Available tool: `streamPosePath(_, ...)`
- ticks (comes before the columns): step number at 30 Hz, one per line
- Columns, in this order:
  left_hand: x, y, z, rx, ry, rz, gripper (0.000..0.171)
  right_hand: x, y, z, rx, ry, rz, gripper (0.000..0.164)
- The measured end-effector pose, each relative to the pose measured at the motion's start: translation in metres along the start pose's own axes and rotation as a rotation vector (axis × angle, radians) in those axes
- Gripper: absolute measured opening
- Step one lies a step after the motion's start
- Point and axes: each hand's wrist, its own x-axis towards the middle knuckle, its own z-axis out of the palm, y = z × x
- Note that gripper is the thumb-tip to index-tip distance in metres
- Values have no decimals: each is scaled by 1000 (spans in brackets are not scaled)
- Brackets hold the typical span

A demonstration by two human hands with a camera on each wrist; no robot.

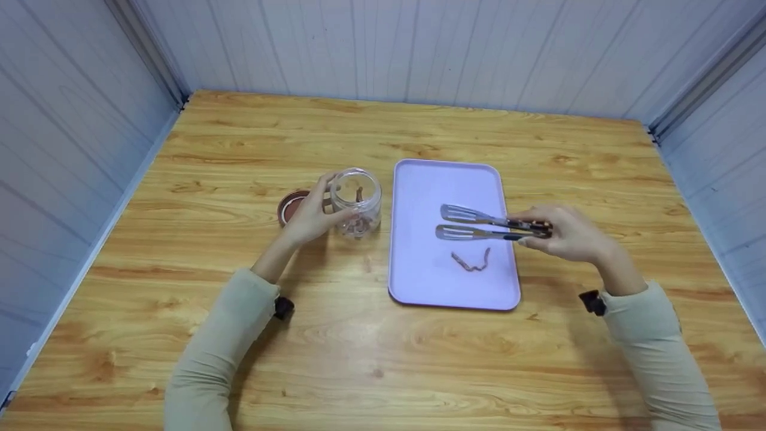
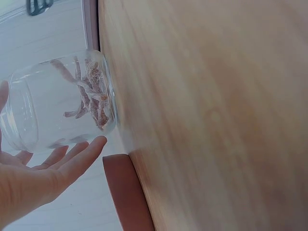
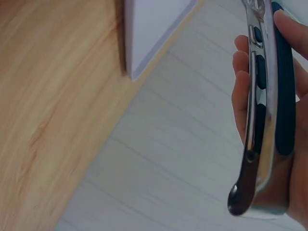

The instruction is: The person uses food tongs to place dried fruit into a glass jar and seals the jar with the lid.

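Observation:
My left hand (image 1: pixel 313 215) holds a clear jar (image 1: pixel 369 211) from its left side, thumb in front and fingers behind. The jar stands upright and uncapped on the table. Brown dried strips (image 2: pixel 91 91) lie in its lower part, one leaning up the wall. In my right hand (image 1: pixel 568 233) are metal tongs (image 1: pixel 473 222) with dark grips; their two slotted ends are apart, above a lilac tray (image 1: pixel 419 275), with nothing between them. On the tray, just below the tongs, lies a thin brown strip (image 1: pixel 473 267) bent in a loose curve.
A reddish-brown lid (image 1: pixel 292 206) lies on the wooden table (image 1: pixel 335 359) left of the jar, partly behind my left hand. The tray's raised rim (image 1: pixel 390 239) runs close to the jar's right side. Pale panel walls (image 1: pixel 383 54) border the table at the back and sides.

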Motion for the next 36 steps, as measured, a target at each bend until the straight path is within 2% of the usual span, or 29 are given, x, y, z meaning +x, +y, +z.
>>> streamPosePath(8,-1,0,-1,-1,-7,9,71,-17,5,7,82,-50,11,36)
streamPosePath(21,-1,1,1,-16,-6,7,71,-26,4,16,45,-91,44,32)
streamPosePath(24,-3,6,0,-19,-11,-3,70,-26,4,17,45,-98,46,31)
streamPosePath(30,-12,30,-2,-24,-26,-7,69,-25,3,18,46,-106,51,31)
streamPosePath(33,-13,32,-2,-25,-30,-4,68,-25,2,19,33,-103,53,31)
streamPosePath(36,-11,26,-2,-43,-31,5,69,-26,1,19,33,-105,51,30)
